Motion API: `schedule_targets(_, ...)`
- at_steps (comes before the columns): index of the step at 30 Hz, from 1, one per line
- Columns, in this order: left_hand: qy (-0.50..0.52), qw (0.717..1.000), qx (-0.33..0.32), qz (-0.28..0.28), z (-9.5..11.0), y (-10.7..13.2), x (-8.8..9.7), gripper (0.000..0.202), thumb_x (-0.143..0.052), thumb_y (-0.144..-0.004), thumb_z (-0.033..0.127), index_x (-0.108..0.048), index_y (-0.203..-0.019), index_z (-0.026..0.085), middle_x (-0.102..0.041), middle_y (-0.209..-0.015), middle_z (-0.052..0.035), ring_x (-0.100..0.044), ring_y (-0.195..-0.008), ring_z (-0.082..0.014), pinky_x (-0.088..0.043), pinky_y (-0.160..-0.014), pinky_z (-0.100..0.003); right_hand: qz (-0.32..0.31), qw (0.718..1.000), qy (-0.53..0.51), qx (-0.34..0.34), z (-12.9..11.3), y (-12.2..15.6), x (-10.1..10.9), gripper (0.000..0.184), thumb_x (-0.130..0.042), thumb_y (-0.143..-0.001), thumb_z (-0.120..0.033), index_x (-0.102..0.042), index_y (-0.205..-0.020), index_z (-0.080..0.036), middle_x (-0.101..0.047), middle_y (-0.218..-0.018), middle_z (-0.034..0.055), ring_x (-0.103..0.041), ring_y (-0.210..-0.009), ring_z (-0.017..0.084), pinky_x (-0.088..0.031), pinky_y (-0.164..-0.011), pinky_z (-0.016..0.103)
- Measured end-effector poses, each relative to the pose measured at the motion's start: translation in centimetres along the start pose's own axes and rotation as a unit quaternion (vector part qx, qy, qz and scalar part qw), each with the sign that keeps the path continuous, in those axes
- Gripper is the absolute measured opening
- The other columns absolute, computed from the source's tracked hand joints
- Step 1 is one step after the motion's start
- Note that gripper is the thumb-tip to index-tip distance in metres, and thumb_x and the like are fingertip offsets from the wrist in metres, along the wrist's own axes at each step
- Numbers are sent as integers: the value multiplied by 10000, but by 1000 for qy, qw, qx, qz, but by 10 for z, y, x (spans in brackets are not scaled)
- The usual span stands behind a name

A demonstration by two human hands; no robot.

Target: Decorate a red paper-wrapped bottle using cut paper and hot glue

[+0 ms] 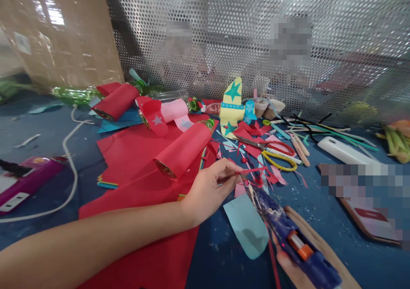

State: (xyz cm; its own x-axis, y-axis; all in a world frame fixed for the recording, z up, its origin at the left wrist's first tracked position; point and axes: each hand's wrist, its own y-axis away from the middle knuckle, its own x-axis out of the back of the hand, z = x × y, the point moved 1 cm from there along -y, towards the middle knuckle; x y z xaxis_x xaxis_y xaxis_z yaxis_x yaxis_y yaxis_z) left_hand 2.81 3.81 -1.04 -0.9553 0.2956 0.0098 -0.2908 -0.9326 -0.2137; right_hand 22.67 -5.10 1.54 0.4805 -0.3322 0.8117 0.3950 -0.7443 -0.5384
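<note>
Near the middle of the frame, the left hand (209, 191) pinches a narrow red paper strip (258, 170) between thumb and fingertips, gripping one end so that most of its length sticks out free toward the right; that seems meant to keep the fingers off the hot tip. At lower right, the right hand (320, 240) is wrapped around a dark blue glue gun (278, 223), its nozzle angled up and left toward the strip. Whether tip and paper touch is hard to tell, as glue strands and scraps crowd that spot. The two hands meet over the table, probably to keep drips off the red paper sheets (160, 246) at lower left.

Below the nozzle lies a light blue paper piece (248, 229), loose and near both hands. A red-wrapped bottle (185, 150) lies on its side on the sheets at the centre, just beyond the left hand, perhaps laid down because it is rounded and would be awkward to stand. Red-and-yellow-handled scissors (263, 145) rest right of centre among paper cuttings, apparently put down to leave both hands free. The smartphone (368, 216) lies at the right, apart from the gluing
</note>
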Motion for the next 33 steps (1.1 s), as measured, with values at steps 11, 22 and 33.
schedule_targets(11, 13, 1000, 8, -1, 0, -1, 0, 72, -539, -844, 159, -581, -900, 178, -680, -824, -15, -657, -819, -131, -492, -726, -244, -31, 998, 4, 47, -3, 2, -7, 369, -450, -927, -396, -657, -1121, -159, -738, -1025, 104, -698, -966, 260, -597, -781, 284)
schedule_targets(22, 1, 1000, 11, 17, 2, -2, 0, 51, -571, -835, 175, -578, -883, 187, -684, -768, 13, -663, -764, -119, -496, -670, -221, -23, 998, 21, 47, 1, 2, -5, 341, -461, -923, -405, -697, -1011, -175, -752, -940, 91, -710, -929, 260, -603, -749, 276)
schedule_targets(33, -13, 1000, 7, 17, 1, -1, 1, 57, -564, -840, 209, -577, -889, 186, -683, -739, 13, -649, -704, -117, -483, -625, -221, -11, 998, 25, 59, -3, -2, -7, 348, -423, -943, -376, -701, -984, -172, -749, -945, 98, -705, -945, 252, -594, -784, 281)
